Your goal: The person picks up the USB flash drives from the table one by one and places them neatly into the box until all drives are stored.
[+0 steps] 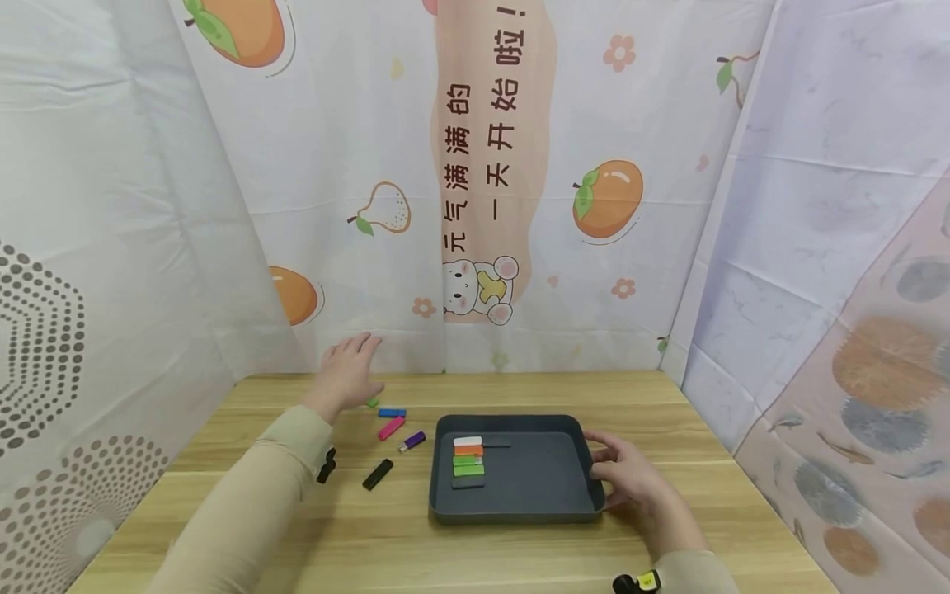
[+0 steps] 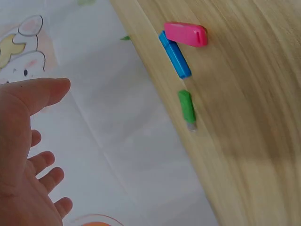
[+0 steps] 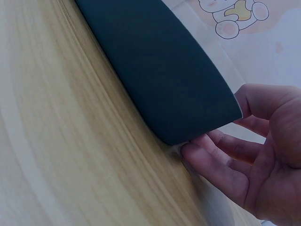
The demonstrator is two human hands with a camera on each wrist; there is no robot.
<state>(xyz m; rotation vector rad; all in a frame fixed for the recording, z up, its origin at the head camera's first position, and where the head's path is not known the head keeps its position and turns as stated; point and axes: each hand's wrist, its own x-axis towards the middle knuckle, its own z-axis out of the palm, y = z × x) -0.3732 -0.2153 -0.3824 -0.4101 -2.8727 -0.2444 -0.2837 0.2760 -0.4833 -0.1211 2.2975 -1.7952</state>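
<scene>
In the head view, the left hand (image 1: 349,375) is partly hiding a green stick (image 1: 373,403); in the right wrist view, the top edge is cutting off the tray (image 3: 160,70).

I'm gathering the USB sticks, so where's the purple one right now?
In the head view, the purple stick lies on the table left of the dark tray, with the pink stick and black stick nearby.

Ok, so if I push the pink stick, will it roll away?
Probably not: the pink stick looks blocky with flattish sides, so it would more likely slide along the table. It's likely stiff, since it lies straight without sagging. Its shiny surface might feel a bit slippery when you pick it up.
</scene>
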